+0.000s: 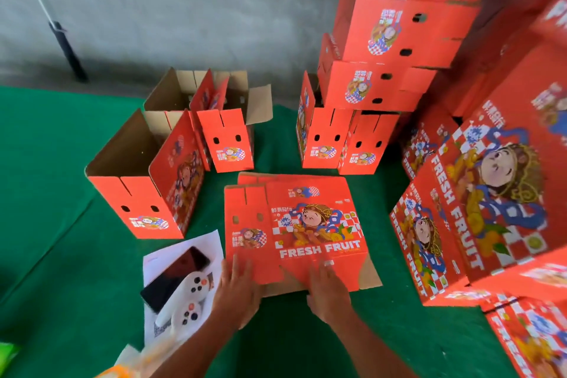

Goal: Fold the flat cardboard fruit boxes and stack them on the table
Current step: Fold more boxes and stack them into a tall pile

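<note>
Both bare forearms reach in from the near edge, and the left hand (237,284) and right hand (329,285) lie palm-down with fingers straight and slightly spread on the near flaps of a flat red cardboard fruit box printed "FRESH FRUIT" (306,224). That flat box lies face-up on the green-covered table (61,255), in the middle of the near side, its brown underside showing at the near right corner.

Just left of it, a white sheet of paper (211,242) carries a dark phone (175,276) and two white handheld controllers (187,298). Further left stands an open-topped folded red box (144,193), with two more open ones (227,138) behind it. Beyond the flat box stand two upright folded boxes (337,141), and closed boxes are stacked in a tall column (399,31) above them. Large closed boxes with the cartoon print (491,187) are piled at the right. A grey wall (184,9) rises behind the table.
</note>
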A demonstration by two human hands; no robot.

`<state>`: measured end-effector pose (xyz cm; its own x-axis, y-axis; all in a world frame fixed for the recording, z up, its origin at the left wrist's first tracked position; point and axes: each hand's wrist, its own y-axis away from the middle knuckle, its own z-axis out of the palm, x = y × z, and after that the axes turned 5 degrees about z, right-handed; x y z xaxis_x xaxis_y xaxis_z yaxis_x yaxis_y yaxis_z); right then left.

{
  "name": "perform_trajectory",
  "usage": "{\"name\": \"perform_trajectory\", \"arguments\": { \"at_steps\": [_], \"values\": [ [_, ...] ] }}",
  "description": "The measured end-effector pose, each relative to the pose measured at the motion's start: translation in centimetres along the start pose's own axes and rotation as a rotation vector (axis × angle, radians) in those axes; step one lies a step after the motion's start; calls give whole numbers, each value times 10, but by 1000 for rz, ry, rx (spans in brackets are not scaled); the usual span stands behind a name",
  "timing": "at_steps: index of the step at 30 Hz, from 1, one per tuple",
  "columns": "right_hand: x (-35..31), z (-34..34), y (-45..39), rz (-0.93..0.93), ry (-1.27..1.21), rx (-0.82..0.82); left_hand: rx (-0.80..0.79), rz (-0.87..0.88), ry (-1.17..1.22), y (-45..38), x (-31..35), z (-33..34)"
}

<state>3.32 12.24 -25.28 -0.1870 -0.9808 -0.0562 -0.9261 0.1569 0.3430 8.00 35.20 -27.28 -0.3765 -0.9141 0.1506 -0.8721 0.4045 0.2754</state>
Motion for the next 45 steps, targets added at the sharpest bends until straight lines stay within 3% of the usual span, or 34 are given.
{"name": "perform_trajectory", "arguments": {
  "at_steps": [3, 6, 10, 13, 15, 19, 21, 24, 27, 32, 40, 42, 45],
  "values": [
    [0, -4, 7, -25, 31, 6, -27, -3, -26, 4, 5, -7],
    [1, -2, 13, -70, 37, 49, 68, -98, 155, 9, 13, -12],
    [15, -5, 16, -69, 23, 149, 207, -94, 363, 16, 14, -20],
    [26, -27, 23, -108, 26, 310, 391, -98, 730, 22, 21, -41],
    [32, -57, 27, -129, -18, 525, 515, -142, 932, 25, 25, -64],
    [34, -139, 40, -156, -74, 814, 558, -113, 1199, 27, 23, -116],
    [33, -182, 48, -167, -204, 866, 623, -83, 1376, 32, 23, -140],
    [27, -238, 64, -183, -544, 767, 667, -80, 1563, 48, 22, -170],
    [32, -273, 81, -221, -722, 709, 693, -21, 1552, 64, 16, -183],
    [63, -293, 96, -354, -803, 469, 830, -18, 1359, 81, 12, -186],
    [92, -224, 70, -232, -833, 492, 889, -134, 1213, 80, 36, -181],
    [99, -216, 62, -175, -864, 546, 962, -71, 1155, 75, 51, -189],
    [103, -217, 56, -122, -855, 554, 929, 56, 1116, 66, 63, -197]
  ]
}}
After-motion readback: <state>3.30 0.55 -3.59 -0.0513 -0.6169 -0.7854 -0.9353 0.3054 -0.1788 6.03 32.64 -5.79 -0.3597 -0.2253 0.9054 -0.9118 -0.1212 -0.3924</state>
